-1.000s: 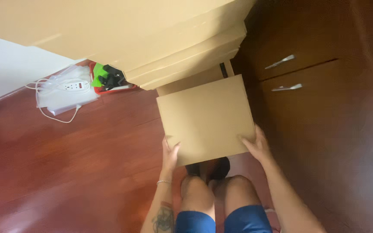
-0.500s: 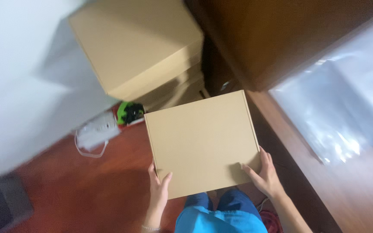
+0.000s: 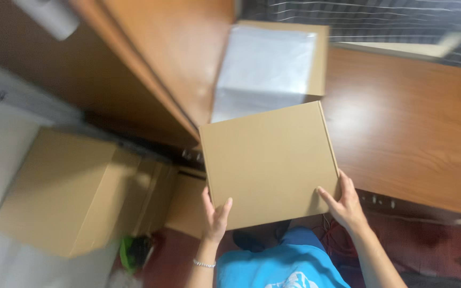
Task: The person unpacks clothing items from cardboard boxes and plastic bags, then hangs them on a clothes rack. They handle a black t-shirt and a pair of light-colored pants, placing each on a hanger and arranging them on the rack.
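I hold a flat, square brown cardboard box (image 3: 270,162) in the air in front of me, over the edge of a wooden desk (image 3: 412,133). My left hand (image 3: 215,216) grips its near left corner, thumb on top. My right hand (image 3: 345,205) grips its near right corner. The box's top face is plain and closed. A thin bracelet circles my left wrist.
A clear plastic sheet (image 3: 265,72) lies on another flat cardboard box (image 3: 321,58) on the desk beyond. Large stacked cardboard boxes (image 3: 65,192) stand on the floor at left, with a green object (image 3: 134,250) beside them. Cables hang under the desk's front edge.
The box has been lifted from near the floor up to desk height. My view has swung from the floor and cabinet to the desktop.
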